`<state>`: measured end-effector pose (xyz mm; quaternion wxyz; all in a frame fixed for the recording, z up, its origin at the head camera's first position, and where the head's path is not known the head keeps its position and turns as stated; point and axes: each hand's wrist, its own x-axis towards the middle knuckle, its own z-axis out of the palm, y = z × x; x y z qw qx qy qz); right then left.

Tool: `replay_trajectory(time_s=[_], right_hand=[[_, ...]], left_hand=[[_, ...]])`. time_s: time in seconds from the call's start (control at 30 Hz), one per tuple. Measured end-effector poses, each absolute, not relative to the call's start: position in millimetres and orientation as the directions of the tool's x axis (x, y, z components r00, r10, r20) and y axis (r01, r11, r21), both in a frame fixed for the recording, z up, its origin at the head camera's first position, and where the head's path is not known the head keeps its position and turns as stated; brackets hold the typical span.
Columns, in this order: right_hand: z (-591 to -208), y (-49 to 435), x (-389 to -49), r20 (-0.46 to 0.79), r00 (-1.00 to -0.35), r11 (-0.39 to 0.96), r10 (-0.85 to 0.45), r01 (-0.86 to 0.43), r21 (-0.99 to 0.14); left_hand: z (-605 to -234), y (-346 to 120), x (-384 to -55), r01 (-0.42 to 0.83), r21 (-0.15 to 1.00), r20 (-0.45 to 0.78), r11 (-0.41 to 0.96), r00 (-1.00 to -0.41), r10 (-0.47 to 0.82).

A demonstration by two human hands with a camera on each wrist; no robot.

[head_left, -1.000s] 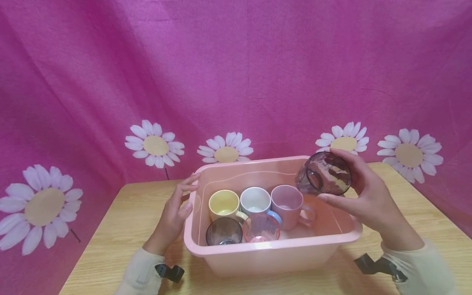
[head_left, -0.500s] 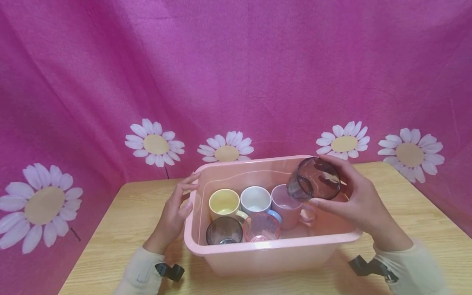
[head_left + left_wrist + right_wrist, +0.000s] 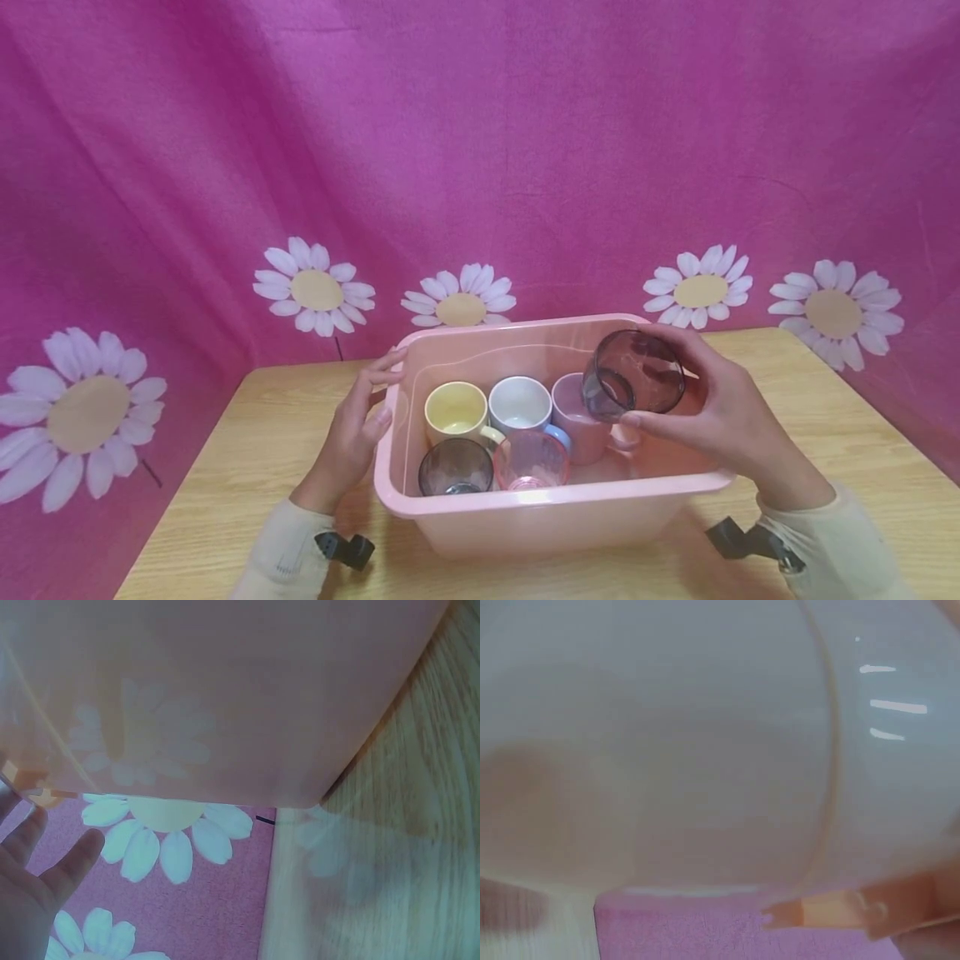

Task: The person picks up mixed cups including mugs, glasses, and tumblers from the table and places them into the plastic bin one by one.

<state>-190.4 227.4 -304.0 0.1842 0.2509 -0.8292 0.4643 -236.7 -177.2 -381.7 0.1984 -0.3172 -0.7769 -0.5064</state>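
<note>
My right hand (image 3: 727,412) grips a dark, see-through glass cup (image 3: 611,379) with thumb below and fingers behind. The cup is tilted, its mouth toward the head camera, over the right half of a pink plastic tub (image 3: 555,497). At the tub's left rim, my left hand (image 3: 352,437) rests with fingers extended against the edge. Inside the tub stand a yellow mug (image 3: 456,406), a white mug with blue handle (image 3: 520,404) and a pink mug (image 3: 572,427), partly behind the held cup. Nearer are another dark glass cup (image 3: 455,467) and a clear pink cup (image 3: 531,462).
The tub stands on a light wooden table (image 3: 277,417). A magenta cloth (image 3: 480,150) with daisies hangs behind it. The tub's wall (image 3: 225,682) fills much of the left wrist view; the right wrist view is mostly a blurred pale surface.
My right hand has brought the dark glass cup left and down, from beside the tub's right end to partly in front of the pink mug. The left hand stays put.
</note>
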Motion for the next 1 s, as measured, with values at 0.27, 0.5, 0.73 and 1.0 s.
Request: replay_trajectory(time_s=[0.27,0.5,0.73,1.0], right_hand=[[-305.4,229.5,-190.6,0.518,-0.806,0.456,-0.285,-0.590,-0.667],[-302.8,226.8,-191.7,0.459,-0.821,0.472,-0.339,-0.571,-0.672],[-299.8,224.8,-194.9,0.436,-0.784,0.472,-0.442,-0.617,-0.630],[-298.1,227.1,-196.0,0.395,-0.774,0.520,-0.494,-0.628,-0.579]], left_hand=[[-380.9,-173.8,-236.8,0.679,0.675,0.614,0.289,-0.734,0.290],[-378.7,-175.3,-234.3,0.666,0.688,0.604,0.288,-0.746,0.281],[-378.2,-177.6,-232.9,0.660,0.692,0.596,0.293,-0.751,0.283],[-376.5,-175.6,-232.9,0.660,0.696,0.596,0.284,-0.751,0.284]])
